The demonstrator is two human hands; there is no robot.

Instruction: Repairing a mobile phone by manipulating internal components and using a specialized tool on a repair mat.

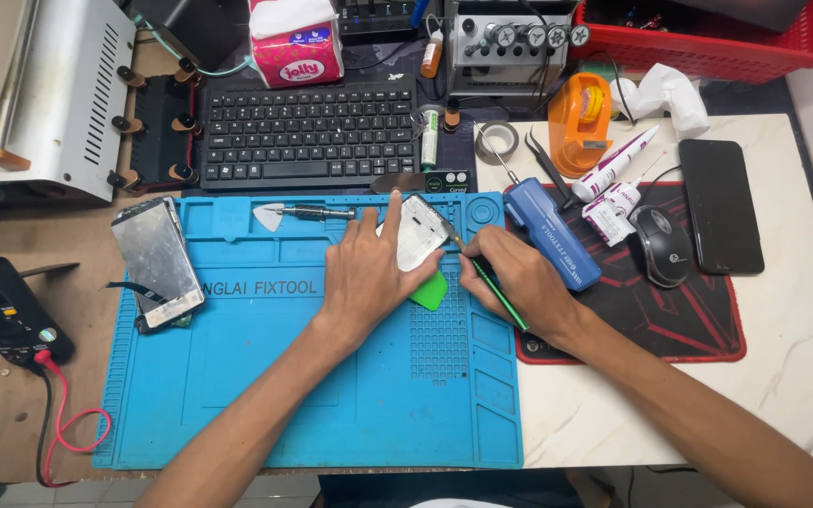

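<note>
My left hand point(364, 268) presses down on a white phone part point(416, 233) that lies at the top of the blue repair mat point(265, 376), with the index finger stretched along its left edge. A green pick point(431, 292) sticks out from under the part. My right hand point(517, 280) grips a thin green-handled tool point(496, 287) like a pen, its tip touching the part's right edge.
A detached phone screen point(157, 261) lies at the mat's left, a multimeter point(2, 310) with a red lead beyond it. A keyboard point(308, 132) sits behind the mat. To the right are a blue tool case point(552, 235), glue tubes point(613, 165), a mouse point(662, 246) and a black phone point(719, 205).
</note>
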